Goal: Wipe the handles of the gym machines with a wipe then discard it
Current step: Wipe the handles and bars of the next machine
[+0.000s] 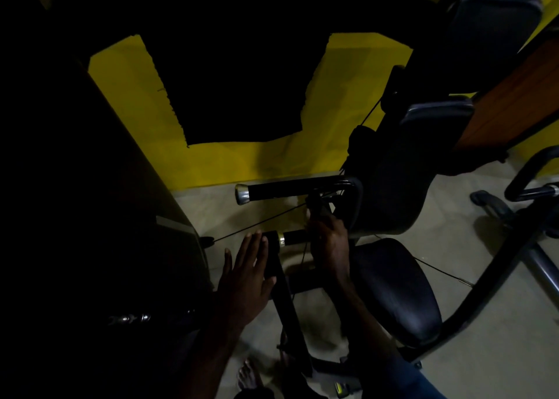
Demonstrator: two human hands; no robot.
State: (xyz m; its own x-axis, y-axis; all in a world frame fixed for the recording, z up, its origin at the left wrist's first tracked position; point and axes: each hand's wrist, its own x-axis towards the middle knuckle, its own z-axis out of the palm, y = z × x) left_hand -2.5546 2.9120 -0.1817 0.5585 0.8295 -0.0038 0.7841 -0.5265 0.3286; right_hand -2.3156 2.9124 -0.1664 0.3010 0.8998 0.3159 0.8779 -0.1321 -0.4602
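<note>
Left hand (246,273) hovers spread beside the lower handle (287,237), which the right hand (328,241) grips.

Dim room, low light. Yellow wall (230,162) with large black patches (236,75). Pale grey-beige floor (472,350). Brown wooden panel (514,96) at right edge. Dark furniture (75,187) fills left side, detail unreadable.

Pale floor (453,247) bears the gym machine's black frame (290,308).
</note>
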